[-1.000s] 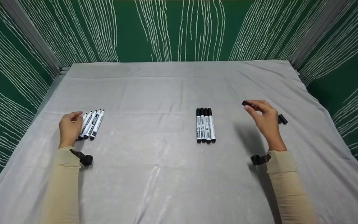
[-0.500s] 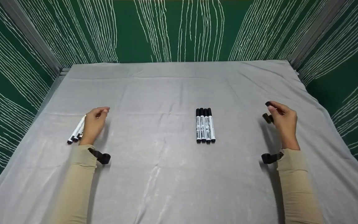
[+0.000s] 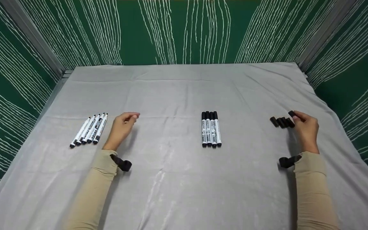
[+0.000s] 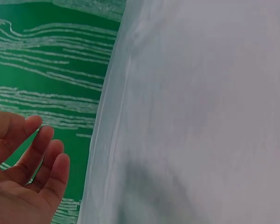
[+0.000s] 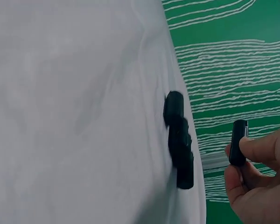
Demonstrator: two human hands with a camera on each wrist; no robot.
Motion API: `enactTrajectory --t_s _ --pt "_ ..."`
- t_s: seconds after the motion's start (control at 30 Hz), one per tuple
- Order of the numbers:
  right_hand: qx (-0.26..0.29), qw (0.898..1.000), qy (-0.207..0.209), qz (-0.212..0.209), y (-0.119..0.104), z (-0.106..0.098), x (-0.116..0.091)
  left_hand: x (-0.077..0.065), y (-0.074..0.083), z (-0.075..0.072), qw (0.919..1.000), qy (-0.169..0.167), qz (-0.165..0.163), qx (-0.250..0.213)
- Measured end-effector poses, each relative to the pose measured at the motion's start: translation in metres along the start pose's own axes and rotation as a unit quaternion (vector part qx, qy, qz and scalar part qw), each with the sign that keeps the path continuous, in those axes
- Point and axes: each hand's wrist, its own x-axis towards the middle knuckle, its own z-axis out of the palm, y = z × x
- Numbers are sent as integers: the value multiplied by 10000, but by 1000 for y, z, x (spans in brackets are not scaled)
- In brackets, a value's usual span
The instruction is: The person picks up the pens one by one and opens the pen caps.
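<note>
Between thumb and fingers my right hand [image 3: 307, 129] pinches a black marker cap [image 5: 238, 142], held just beyond a short row of loose black caps [image 3: 278, 122] on the cloth. The right wrist view shows that row [image 5: 178, 140] to the left of the hand. My left hand [image 3: 120, 130] is above the cloth with nothing in it; in the left wrist view its fingers [image 4: 54, 179] are loosely bent and spread. Left of it lie several uncapped white markers [image 3: 89, 129], tips pointing away. Several capped markers [image 3: 211, 129] lie side by side near the middle.
A wrinkled grey cloth [image 3: 171, 179] covers the table. Green walls [image 3: 133, 35] with white streaks rise behind and at both sides, with grey metal posts [image 3: 327, 35] in the corners. Each wrist wears a small black camera [image 3: 288, 162].
My left hand has moved right, away from the uncapped markers, uncovering them. My right hand has carried the pinched cap right and slightly nearer, to the row of loose caps.
</note>
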Motion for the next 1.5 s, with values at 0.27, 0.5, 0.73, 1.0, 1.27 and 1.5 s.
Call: enactTrajectory --t_s 0.27,0.5,0.73,1.0,1.27,1.5 --pt "-190 9989 -244 339 16 -2 8 0 9 32 9987 -337 66 -382" --pt "-274 9976 -289 572 28 -3 10 5 21 58 9960 -808 201 -314" --pt "-291 9963 -480 651 34 -4 12 6 39 86 9893 -1379 392 -285" --pt "-289 9955 -602 677 34 -5 12 8 54 115 9828 -1729 556 -330" --pt "-177 9951 -598 771 34 -4 13 11 63 143 9830 -1771 368 -321" --pt "66 9954 -312 903 29 -1 12 10 73 169 9850 -1721 17 -149"
